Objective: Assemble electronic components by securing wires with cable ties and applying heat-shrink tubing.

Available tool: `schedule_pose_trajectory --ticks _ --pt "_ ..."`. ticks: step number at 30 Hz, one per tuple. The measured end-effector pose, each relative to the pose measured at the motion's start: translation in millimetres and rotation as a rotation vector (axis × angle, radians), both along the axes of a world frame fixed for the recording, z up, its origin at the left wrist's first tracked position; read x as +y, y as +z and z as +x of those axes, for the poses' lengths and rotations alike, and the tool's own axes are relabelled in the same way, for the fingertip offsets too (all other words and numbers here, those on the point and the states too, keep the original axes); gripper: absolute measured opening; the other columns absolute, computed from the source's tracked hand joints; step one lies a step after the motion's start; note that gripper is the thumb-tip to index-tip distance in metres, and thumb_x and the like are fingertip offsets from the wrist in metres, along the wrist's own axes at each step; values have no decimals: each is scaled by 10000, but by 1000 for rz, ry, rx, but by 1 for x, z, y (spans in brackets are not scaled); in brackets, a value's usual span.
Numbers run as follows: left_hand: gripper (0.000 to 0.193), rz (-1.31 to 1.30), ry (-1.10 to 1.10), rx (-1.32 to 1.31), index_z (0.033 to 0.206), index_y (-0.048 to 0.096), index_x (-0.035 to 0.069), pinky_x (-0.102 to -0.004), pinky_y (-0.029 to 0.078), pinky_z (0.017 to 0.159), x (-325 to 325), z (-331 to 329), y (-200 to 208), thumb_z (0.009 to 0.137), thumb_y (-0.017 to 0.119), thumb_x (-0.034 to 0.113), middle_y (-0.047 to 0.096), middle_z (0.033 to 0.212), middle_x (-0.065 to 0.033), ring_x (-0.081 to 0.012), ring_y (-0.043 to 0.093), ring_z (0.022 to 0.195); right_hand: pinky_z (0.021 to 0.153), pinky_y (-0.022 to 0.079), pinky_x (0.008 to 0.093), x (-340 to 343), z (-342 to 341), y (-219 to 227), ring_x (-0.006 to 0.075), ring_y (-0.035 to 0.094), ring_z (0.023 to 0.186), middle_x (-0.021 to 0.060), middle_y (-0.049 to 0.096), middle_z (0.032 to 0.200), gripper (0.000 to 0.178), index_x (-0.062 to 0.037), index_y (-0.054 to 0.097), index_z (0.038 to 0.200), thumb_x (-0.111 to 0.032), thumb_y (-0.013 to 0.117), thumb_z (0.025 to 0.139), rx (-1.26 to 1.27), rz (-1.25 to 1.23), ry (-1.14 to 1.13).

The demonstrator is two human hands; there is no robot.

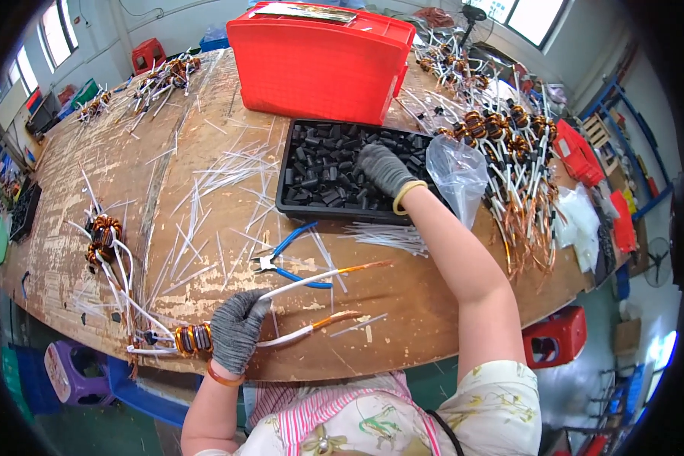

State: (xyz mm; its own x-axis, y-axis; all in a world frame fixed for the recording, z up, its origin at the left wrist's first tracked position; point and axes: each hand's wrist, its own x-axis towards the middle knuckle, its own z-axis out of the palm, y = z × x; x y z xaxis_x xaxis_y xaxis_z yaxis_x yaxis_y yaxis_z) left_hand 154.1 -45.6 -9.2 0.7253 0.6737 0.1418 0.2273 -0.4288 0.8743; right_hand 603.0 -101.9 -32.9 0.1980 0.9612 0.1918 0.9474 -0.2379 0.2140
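At the near edge of the table [403, 327], the gloved left hand [237, 328] is pinching a white lead [300, 282] of a copper-wound coil [194, 340] lying just left of it. The gloved right hand [387, 169] is dipping into a black tray [283, 199] of short black tubes [327, 171]; whether its fingers are gripping any, I cannot tell. A red bin [319, 72] is standing on the tray's far side.

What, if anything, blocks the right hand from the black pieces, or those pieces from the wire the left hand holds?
Right hand: nothing visible, it is in among the black pieces. Toward the white wire in the left hand: the tray's near wall, then blue-handled pliers and white strips on the table.
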Motion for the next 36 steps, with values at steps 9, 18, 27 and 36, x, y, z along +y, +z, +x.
schedule_pose_trajectory --ticks 9,18,27,36 --pt "175 -51 20 2 919 676 6 -312 492 681 -1 -1 -5 814 673 145 665 813 -130 -221 635 728 891 460 436 6 -50 30 357 574 1048 190 568 1171 347 -79 549 1155 -209 538 833 418 -216 -155" --pt "154 -161 30 -51 941 669 -6 -288 482 670 -1 -4 -10 838 645 106 662 793 -111 -175 615 709 496 430 284 -57 -74 47 136 504 602 57 534 751 188 -120 540 927 -297 522 867 1482 706 -221" --pt "176 -207 55 -28 974 656 -14 -236 454 626 0 -2 -1 869 629 125 628 755 -35 -92 546 680 404 354 224 -173 -179 8 69 453 530 20 549 754 258 -103 557 1063 -308 523 910 2271 861 -281" --pt "176 -92 19 -7 969 660 -3 -255 473 652 -2 -2 -10 852 648 128 651 795 -67 -120 582 705 421 337 173 -146 -257 18 40 421 500 9 561 759 393 -72 505 1241 -325 509 941 2183 680 -137"
